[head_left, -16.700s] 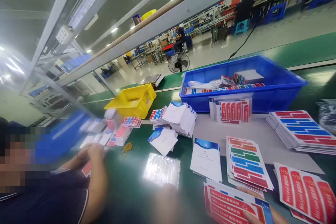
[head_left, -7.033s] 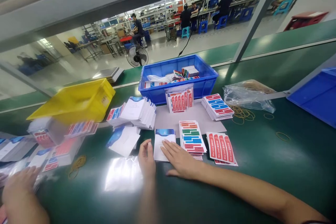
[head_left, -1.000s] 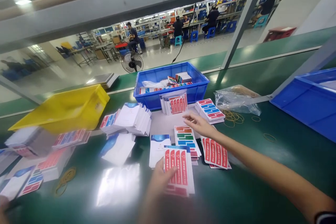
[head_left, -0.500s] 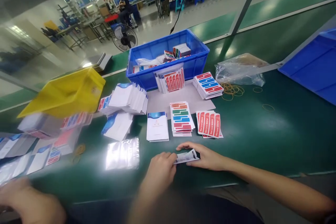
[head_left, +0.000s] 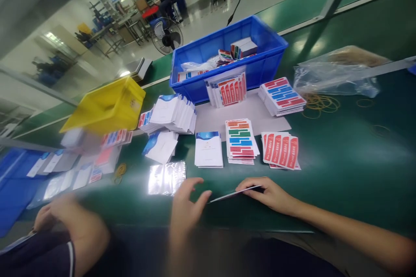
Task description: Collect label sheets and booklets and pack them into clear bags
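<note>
My right hand [head_left: 269,194] pinches a thin printed sheet [head_left: 232,194] by its right end, above the green table. The sheet is nearly edge-on, so its print is hidden. At its left end, my left hand [head_left: 188,203] has thumb and fingers spread with nothing between them; whether the thumb tip touches the sheet I cannot tell. Beyond my hands lie a pile of white-and-blue booklets [head_left: 208,150], a pile of multicoloured sticker sheets [head_left: 241,140] and some red label sheets [head_left: 280,150]. Clear plastic bags [head_left: 167,177] lie beyond my left hand, shiny with glare.
Behind the piles stands a blue bin [head_left: 227,62] with cards inside. A yellow bin [head_left: 107,106] and stacked booklets [head_left: 173,113] are at left. Rubber bands [head_left: 320,103] and a plastic bag [head_left: 338,73] lie right. A co-worker's arm [head_left: 78,229] is at lower left.
My left hand has let go of the sheet and opened, moving left. The sheet has turned nearly edge-on in my right hand. The view has swung left.
</note>
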The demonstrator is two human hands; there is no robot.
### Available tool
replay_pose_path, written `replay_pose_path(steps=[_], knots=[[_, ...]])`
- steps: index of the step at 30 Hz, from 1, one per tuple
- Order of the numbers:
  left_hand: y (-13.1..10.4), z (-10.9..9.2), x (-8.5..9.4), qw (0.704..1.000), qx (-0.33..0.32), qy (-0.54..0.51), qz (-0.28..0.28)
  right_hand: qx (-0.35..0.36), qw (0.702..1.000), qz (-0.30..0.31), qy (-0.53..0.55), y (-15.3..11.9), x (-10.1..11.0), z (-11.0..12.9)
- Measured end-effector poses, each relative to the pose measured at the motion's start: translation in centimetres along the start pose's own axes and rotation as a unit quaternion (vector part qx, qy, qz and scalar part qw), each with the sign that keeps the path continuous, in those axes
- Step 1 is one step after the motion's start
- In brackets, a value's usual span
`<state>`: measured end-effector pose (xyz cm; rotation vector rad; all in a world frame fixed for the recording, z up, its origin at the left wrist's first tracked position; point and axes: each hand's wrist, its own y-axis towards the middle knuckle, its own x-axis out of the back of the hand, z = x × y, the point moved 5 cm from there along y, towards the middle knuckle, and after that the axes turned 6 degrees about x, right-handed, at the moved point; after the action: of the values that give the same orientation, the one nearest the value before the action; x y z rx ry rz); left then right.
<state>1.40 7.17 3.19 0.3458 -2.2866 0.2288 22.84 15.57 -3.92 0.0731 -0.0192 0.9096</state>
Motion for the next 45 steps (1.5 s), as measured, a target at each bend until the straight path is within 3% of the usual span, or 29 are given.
replay_pose_path(steps=[3,5,7,13,24,27,30,32,36,40,45], knots=[[-0.3,5.0,2.8,0.980,0.145,0.053,-0.126,0.000,1.000,0.019,0.000,0.0,0.1,-0.3],[-0.6,7.4,3.0,0.965,0.192,0.115,-0.138,0.000,0.999,0.040,-0.010,0.3,-0.2,-0.4],[-0.6,8.8,2.2,0.957,0.204,0.170,-0.116,0.004,0.998,0.057,-0.017,0.5,-0.7,-0.5],[-0.2,10.0,0.1,0.954,0.208,0.197,-0.088,-0.010,0.998,0.053,-0.023,0.8,-0.9,-0.5],[-1.0,11.5,1.8,0.960,0.234,0.058,-0.143,-0.121,0.991,-0.029,0.050,0.2,-0.3,-1.5],[-1.7,11.2,2.2,0.960,0.244,-0.033,-0.131,-0.119,0.991,-0.065,0.020,-0.1,0.2,-1.7],[-2.4,9.8,1.5,0.950,0.252,-0.176,-0.056,-0.088,0.990,-0.100,-0.039,-0.3,0.6,-1.3],[-2.8,8.2,0.5,0.944,0.248,-0.217,-0.005,-0.080,0.991,-0.092,-0.059,-0.2,0.5,-1.0],[-2.8,4.4,-2.5,0.954,0.212,-0.201,0.074,-0.093,0.992,-0.047,-0.072,0.0,-0.5,-0.6],[-2.3,0.6,-5.6,0.968,0.129,-0.166,0.136,-0.086,0.993,-0.028,-0.081,0.2,-1.6,-0.1],[-2.0,-1.9,-8.1,0.981,0.051,-0.092,0.165,-0.062,0.995,0.008,-0.074,0.0,-2.9,0.8]])
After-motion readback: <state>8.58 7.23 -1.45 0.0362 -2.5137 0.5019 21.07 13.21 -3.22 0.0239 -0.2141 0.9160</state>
